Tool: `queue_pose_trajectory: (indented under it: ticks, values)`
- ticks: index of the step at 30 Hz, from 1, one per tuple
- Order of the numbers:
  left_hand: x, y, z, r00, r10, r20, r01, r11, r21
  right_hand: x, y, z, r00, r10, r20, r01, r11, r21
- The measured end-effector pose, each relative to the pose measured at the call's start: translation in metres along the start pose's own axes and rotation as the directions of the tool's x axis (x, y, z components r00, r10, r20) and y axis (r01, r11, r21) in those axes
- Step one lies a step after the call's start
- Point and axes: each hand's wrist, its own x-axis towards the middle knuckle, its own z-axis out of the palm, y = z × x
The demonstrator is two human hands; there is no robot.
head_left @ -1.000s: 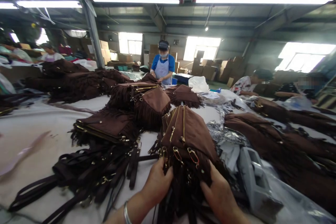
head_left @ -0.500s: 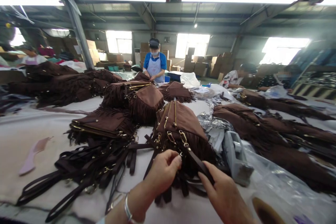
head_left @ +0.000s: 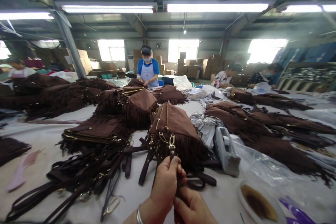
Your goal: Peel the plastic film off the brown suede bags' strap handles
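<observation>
A brown fringed bag (head_left: 177, 122) with gold zippers lies in front of me, gold clasps at its near end. From one clasp hangs a dark brown strap (head_left: 172, 151). My left hand (head_left: 168, 176) pinches this strap just below the clasp, a bracelet on its wrist. Close below it and to the right, my right hand (head_left: 190, 204) is closed on the lower part of the strap, which is mostly hidden by the fingers. More dark straps with gold rings (head_left: 86, 168) lie in a heap to the left.
Fringed bags (head_left: 97, 129) are piled at left, centre and right. A grey tape dispenser (head_left: 227, 152), clear plastic and a bowl of brown liquid (head_left: 258, 201) are at the right. A pale purple tool (head_left: 22, 171) lies left. A person in blue (head_left: 147, 70) works across the table.
My right hand has moved left and down, close to my left hand. My left hand now pinches the strap near its clasp. The view has shifted, bringing the bowl further into sight.
</observation>
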Motion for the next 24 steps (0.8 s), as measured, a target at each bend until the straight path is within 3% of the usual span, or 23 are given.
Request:
queue_pose_trajectory:
  ticks: [2,4,5,7,8,9,12,15,21,24]
  values:
    - [0.0,0.003,-0.009,0.988,0.087,0.125,-0.114,0.965,0.238,-0.004,0.0,-0.003,0.998,0.011,0.07,-0.016,0.998,0.067]
    - [0.009,0.019,-0.02,0.953,0.234,0.191,-0.298,0.836,0.461,-0.011,-0.007,-0.011,0.989,-0.063,0.135,0.046,0.99,0.132]
    - [0.018,0.03,-0.025,0.917,0.354,0.184,-0.395,0.735,0.552,-0.015,-0.013,-0.018,0.985,-0.119,0.126,0.101,0.985,0.138]
    - [0.04,0.053,-0.034,0.776,0.603,0.187,-0.527,0.457,0.716,-0.021,-0.031,-0.032,0.977,-0.21,0.019,0.207,0.973,0.101]
    - [0.053,0.063,-0.036,0.716,0.657,0.237,-0.539,0.303,0.786,-0.023,-0.041,-0.038,0.969,-0.239,-0.057,0.243,0.968,0.069]
    - [0.066,0.071,-0.037,0.684,0.668,0.292,-0.527,0.175,0.832,-0.025,-0.051,-0.044,0.958,-0.262,-0.118,0.268,0.963,0.037]
    - [0.096,0.083,-0.03,0.688,0.631,0.358,-0.443,-0.026,0.896,-0.028,-0.073,-0.055,0.927,-0.332,-0.174,0.335,0.942,-0.011]
    - [0.111,0.087,-0.019,0.703,0.597,0.388,-0.442,-0.061,0.895,-0.03,-0.078,-0.058,0.911,-0.388,-0.141,0.389,0.921,-0.022]
    - [0.105,0.118,-0.013,0.673,0.571,0.469,-0.604,0.059,0.795,-0.03,-0.062,-0.06,0.926,-0.361,-0.114,0.365,0.931,0.022]
    - [0.093,0.123,-0.026,0.752,0.438,0.492,-0.575,0.071,0.815,-0.028,-0.051,-0.052,0.944,-0.316,-0.094,0.321,0.946,0.044]
